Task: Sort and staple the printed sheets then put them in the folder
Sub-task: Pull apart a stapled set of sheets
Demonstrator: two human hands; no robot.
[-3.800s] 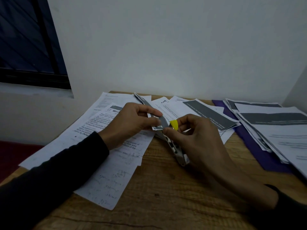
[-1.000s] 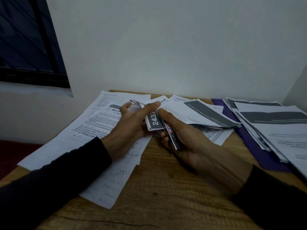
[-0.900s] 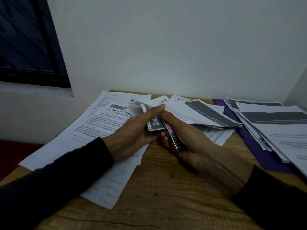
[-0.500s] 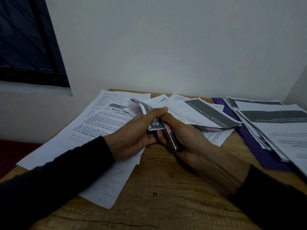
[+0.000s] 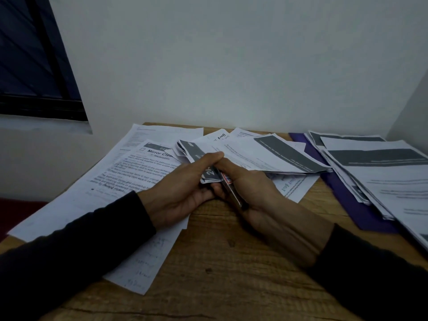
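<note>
Centre frame: right hand (image 5: 250, 191) curls round the stapler (image 5: 231, 192), its mouth set over the corner of a small sheaf (image 5: 266, 154). Left hand (image 5: 183, 191) pinches that same corner, thumb on top, right beside the stapler.

Risks as I judge them: the left fingertips sit close to the stapler mouth, so a squeeze could nip them. The sheaf looks fanned, not squared, so the staple may miss the lower sheets or go in crooked. The far end of the sheaf hangs free toward the right and could sag and twist the corner out.

Containers: one purple folder (image 5: 354, 205) lies open on the table (image 5: 231, 274), right of frame. A stack (image 5: 382, 172) of printed sheets rests on it, overhanging its near edge. Loose sheets (image 5: 129, 181) lie left of centre, outside the folder.
</note>
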